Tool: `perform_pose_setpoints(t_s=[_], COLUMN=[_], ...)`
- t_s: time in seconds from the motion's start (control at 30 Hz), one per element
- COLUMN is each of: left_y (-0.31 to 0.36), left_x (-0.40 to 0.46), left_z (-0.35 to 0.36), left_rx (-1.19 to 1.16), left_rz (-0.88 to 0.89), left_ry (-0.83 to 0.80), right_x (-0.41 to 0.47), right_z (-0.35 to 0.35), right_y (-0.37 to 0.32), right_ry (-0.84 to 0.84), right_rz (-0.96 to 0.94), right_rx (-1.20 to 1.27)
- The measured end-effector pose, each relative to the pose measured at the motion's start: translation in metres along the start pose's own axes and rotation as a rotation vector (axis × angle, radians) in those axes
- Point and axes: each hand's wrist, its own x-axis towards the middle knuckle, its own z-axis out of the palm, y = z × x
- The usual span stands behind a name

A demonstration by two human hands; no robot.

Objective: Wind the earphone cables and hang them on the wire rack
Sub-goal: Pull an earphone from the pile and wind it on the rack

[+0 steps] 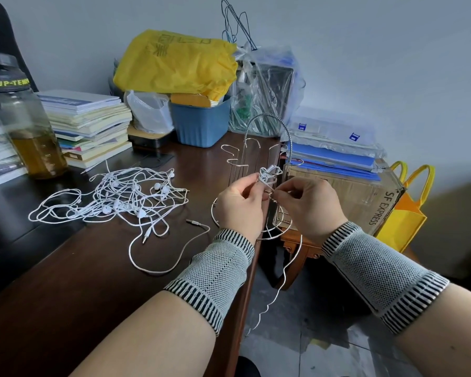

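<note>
White earphone cable (268, 174), half wound into a small bundle at frame centre, sits pinched between your left hand (238, 206) and right hand (309, 205) before the wire rack (267, 148), its tail dangling below for further winding.

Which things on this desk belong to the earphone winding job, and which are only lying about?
Part of the job: the cable coil that the left hand and right hand pinch, the wire rack, the tangled earphones.

Lying about: water bottle, book stack, yellow bag, blue bin, cardboard box.
</note>
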Motion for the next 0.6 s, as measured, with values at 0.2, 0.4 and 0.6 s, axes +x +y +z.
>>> perform_pose_setpoints(t_s=[0.2, 0.4, 0.6], left_y=[0.006, 0.011, 0.008], left_x=[-0.007, -0.007, 0.001], left_z=[0.002, 0.004, -0.004], left_rx=[0.029, 0.036, -0.073], left_rz=[0.038, 0.022, -0.028], left_ry=[-0.045, -0.006, 0.105], right_x=[0.002, 0.0, 0.002], right_z=[-0.006, -0.02, -0.058], right_y=[0.005, 0.014, 0.022], right_ry=[-0.003, -0.167, -0.331], right_rz=[0.143, 0.351, 0.508], right_rx=[0.132, 0.299, 0.457])
